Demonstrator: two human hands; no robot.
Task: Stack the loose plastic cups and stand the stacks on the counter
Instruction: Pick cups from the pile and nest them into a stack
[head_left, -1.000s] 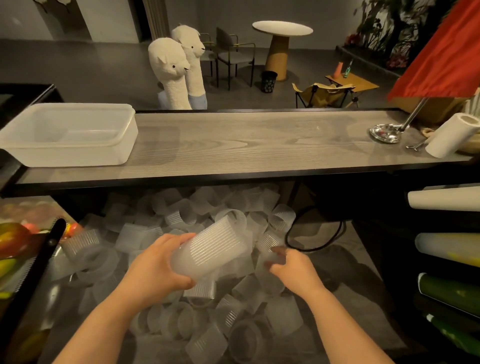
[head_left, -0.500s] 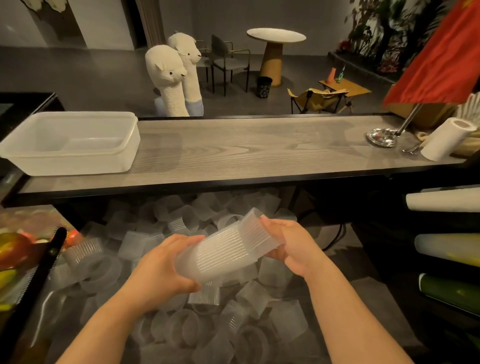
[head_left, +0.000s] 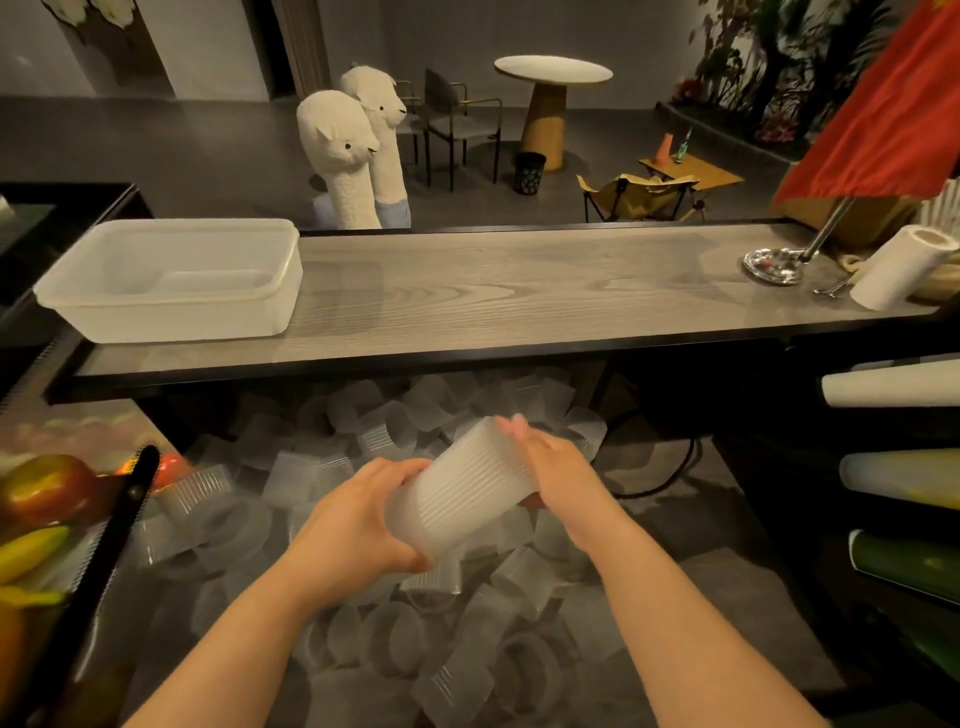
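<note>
**Ribbed plastic, pressed home from both ends**

Translucent, ribbed, nested into one short column: the stack of cups (head_left: 462, 493), held tilted and nearly level above the heap, well below the counter (head_left: 519, 291). Gripped at the lower, near end by the left hand (head_left: 363, 519), fingers curled around the wall and thumb laid across the top, likely to anchor the column against a push. Met at the far, upper end by the right hand (head_left: 556, 467), palm against the rim, fingers wrapped over the mouth and blurred at the tips; probably seating the newest cup fully into the rest. Whether fully seated, not possible to tell.

Kept low and close to the body, probably for short reaches into the loose cups (head_left: 363, 649) scattered on the dark surface underneath, many still on their sides, unnested. Most of the job judged unfinished: no stack stood on the counter yet.

Left bare along its middle, the wooden counter offered room for upright stacks, between the white plastic tub (head_left: 171, 283) at the left and the paper towel roll (head_left: 893, 270) at the right. Thin walls, so probably easy to crush under a hard squeeze; a tall stack, likely to topple if set down crooked.
</note>
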